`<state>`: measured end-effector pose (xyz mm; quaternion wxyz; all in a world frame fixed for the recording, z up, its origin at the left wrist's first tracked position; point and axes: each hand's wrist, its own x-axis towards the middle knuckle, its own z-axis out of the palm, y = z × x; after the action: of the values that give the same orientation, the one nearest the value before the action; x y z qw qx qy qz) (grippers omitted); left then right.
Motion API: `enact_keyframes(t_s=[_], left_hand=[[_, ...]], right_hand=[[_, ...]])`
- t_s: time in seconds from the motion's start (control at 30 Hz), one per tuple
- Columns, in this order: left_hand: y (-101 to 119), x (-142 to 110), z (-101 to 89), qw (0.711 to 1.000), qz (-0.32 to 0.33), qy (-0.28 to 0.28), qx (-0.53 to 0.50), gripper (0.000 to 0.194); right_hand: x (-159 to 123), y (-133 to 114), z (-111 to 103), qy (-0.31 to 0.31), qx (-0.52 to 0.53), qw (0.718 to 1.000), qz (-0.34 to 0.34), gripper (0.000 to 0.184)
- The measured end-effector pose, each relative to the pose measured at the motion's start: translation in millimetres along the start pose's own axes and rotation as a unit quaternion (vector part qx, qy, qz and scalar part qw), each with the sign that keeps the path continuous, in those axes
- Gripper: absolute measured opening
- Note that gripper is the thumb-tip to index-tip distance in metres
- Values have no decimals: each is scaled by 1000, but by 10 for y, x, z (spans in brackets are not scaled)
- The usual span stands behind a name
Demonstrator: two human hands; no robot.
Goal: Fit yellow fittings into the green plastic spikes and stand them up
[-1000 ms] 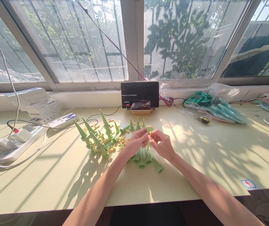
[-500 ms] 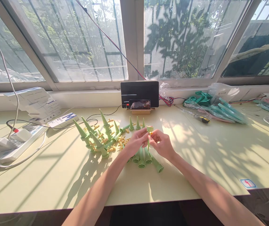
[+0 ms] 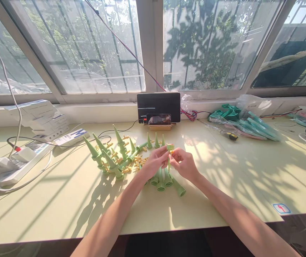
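My left hand (image 3: 156, 161) is closed around a green plastic watering spike (image 3: 170, 146), whose ring-shaped end points up and whose thin tip hangs down between my hands. On the other side, my right hand (image 3: 184, 162) pinches at a small yellow valve (image 3: 171, 152) just below that ring; my fingertips cover part of it. Beneath both hands lie several hollow green cones (image 3: 161, 185) with their threaded mouths toward me. A heap of loose yellow valves (image 3: 140, 161) sits left of my left hand, partly hidden by it.
Spikes fitted with yellow valves (image 3: 120, 146) stand grouped on the left. Behind my hands are three short green spikes (image 3: 156, 140) and a phone (image 3: 159, 119) before a dark tablet (image 3: 166, 101). A power strip (image 3: 21, 169) lies far left; bagged green pieces (image 3: 257, 126) lie back right.
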<state>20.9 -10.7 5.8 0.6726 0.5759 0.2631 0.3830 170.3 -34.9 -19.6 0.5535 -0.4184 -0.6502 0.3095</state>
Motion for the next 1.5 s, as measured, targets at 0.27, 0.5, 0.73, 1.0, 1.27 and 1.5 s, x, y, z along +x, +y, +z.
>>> enact_keyframes(t_s=[0.27, 0.5, 0.73, 1.0, 1.27, 1.5], left_hand=[[22, 4, 14, 1000, 3, -7, -6, 30], [3, 10, 9, 1000, 8, 0, -23, 29], [-8, 15, 10, 999, 5, 8, -34, 30], [-31, 27, 8, 999, 23, 8, -30, 32], [-27, 25, 20, 999, 24, 11, -31, 34], [-25, 24, 24, 999, 28, 15, -30, 31]], right_hand=[[4, 8, -3, 0, 6, 1000, 1, 11], [2, -1, 0, 7, -13, 1000, -20, 21], [-4, -12, -9, 4, -61, 996, -60, 26], [-6, 0, -24, 0, -84, 994, -70, 24], [1, 12, -28, 3, -79, 993, -85, 24], [9, 3, -32, 8, -73, 993, -95, 23]])
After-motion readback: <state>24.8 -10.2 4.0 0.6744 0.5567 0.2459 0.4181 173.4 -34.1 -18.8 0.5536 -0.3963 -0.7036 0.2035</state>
